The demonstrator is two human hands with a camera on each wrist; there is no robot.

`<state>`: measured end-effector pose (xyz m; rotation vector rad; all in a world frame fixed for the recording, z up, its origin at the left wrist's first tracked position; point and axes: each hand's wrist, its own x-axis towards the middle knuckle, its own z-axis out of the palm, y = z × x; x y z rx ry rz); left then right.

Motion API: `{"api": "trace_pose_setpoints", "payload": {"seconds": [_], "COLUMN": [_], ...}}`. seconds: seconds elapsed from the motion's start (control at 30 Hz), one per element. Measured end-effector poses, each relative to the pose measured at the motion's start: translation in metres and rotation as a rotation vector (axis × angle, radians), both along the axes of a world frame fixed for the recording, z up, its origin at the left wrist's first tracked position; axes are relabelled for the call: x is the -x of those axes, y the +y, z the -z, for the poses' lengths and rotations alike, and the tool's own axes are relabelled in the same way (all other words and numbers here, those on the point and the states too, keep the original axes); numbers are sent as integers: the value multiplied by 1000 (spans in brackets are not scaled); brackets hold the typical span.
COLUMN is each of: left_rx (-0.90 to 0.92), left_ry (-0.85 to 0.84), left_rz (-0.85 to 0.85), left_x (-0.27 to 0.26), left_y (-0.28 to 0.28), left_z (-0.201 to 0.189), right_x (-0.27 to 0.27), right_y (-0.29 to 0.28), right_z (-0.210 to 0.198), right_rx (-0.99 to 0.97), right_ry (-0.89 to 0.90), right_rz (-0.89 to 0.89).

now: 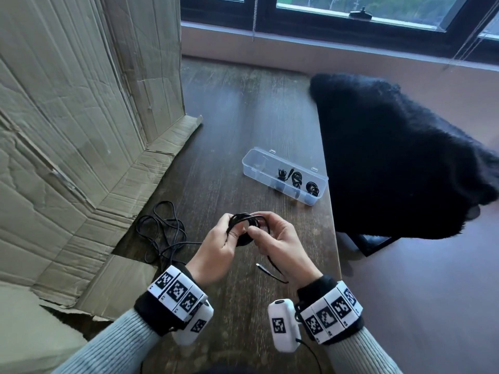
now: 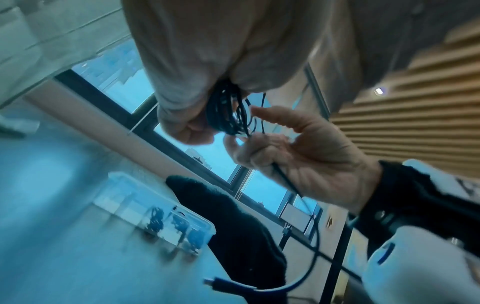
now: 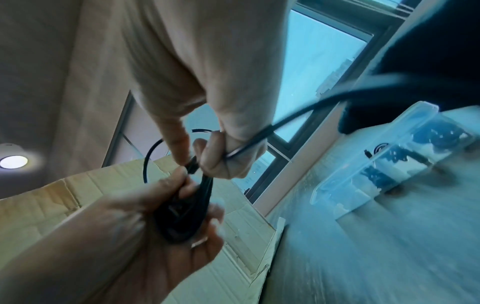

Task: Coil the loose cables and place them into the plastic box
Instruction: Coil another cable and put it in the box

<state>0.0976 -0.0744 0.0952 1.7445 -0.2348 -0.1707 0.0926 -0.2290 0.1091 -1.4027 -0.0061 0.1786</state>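
Two hands meet above the near middle of the table [image 1: 243,125], and between them I hold a black cable coil [image 1: 244,228]. My left hand [image 1: 216,255] grips the bundled loops with curled fingers. My right hand [image 1: 280,247] pinches the strand beside the coil, and the cable's free end [image 1: 263,268] hangs below it, its plug just above the wood. Another loose cable [image 1: 164,233] lies tangled on the table to the left, beside the flattened cardboard [image 1: 67,130]. Farther off to the right, near the table's edge, sits the clear plastic box [image 1: 259,163], lid off, with three small coiled cables [image 1: 297,179] in its right half.
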Motion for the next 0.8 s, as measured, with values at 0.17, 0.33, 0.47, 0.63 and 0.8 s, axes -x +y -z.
{"api": "trace_pose_setpoints", "payload": {"seconds": [0.17,0.33,0.47,0.63,0.8], "left_rx": [-188,15,-160,-275,-218], "left_ry": [-4,207,147,60,189], "left_rz": [102,229,258,259,286], "left_x": [0,2,-5,-9,-14], "left_y": [9,1,-4,-9,-8], "left_z": [-3,-17,-13,-12,-8], "right_x": [-3,-4,-3,-2,-7], "right_y": [-9,-20,-17,-10,-6], "right_z": [-8,-12,-13,-14,-4], "right_rx": [91,-93,-129,-29,82], "right_ry": [-9,146,129,60,37], "right_rz": [-69,-169,-257,-41,126]}}
